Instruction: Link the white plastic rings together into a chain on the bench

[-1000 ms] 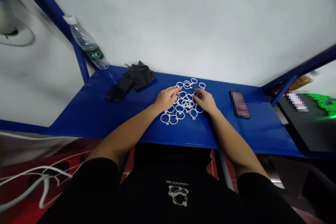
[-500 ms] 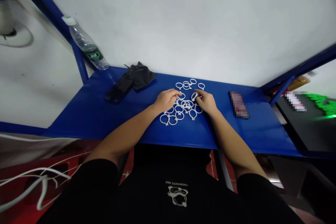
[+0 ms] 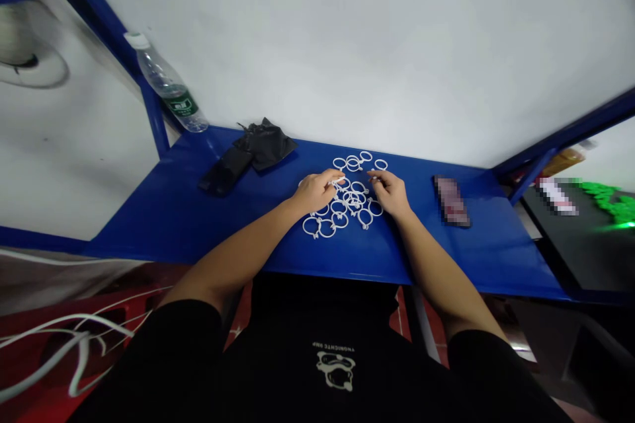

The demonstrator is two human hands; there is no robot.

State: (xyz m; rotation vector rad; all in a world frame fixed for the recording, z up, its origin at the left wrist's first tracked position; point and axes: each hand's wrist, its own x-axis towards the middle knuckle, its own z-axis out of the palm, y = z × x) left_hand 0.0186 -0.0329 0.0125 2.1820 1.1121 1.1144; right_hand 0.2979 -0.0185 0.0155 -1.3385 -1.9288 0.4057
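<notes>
Left hand (image 3: pixel 313 192) and right hand (image 3: pixel 390 193) face each other over a blue desk (image 3: pixel 278 241), white rings (image 3: pixel 365 209) spread between and below them; the left hand is curled, thumb and forefinger closed on a white ring (image 3: pixel 338 181) seen nearly edge-on; the right hand is curled too, its thumb and forefinger almost together on a small white piece (image 3: pixel 375 178) (whether it is part of a whole ring cannot be told). Several rings overlap in a loose cluster at the center of the desk; a smaller group lies toward the wall (image 3: pixel 357 46), beyond the fingertips. At left, a dark phone (image 3: pixel 226 172) rests against a crumpled black bag (image 3: pixel 268 143); a clear bottle (image 3: pixel 171 87) with a green label leans near the desk's far left corner; at right, a pixelated phone-like object (image 3: pixel 451 201) lies apart from the rings.
</notes>
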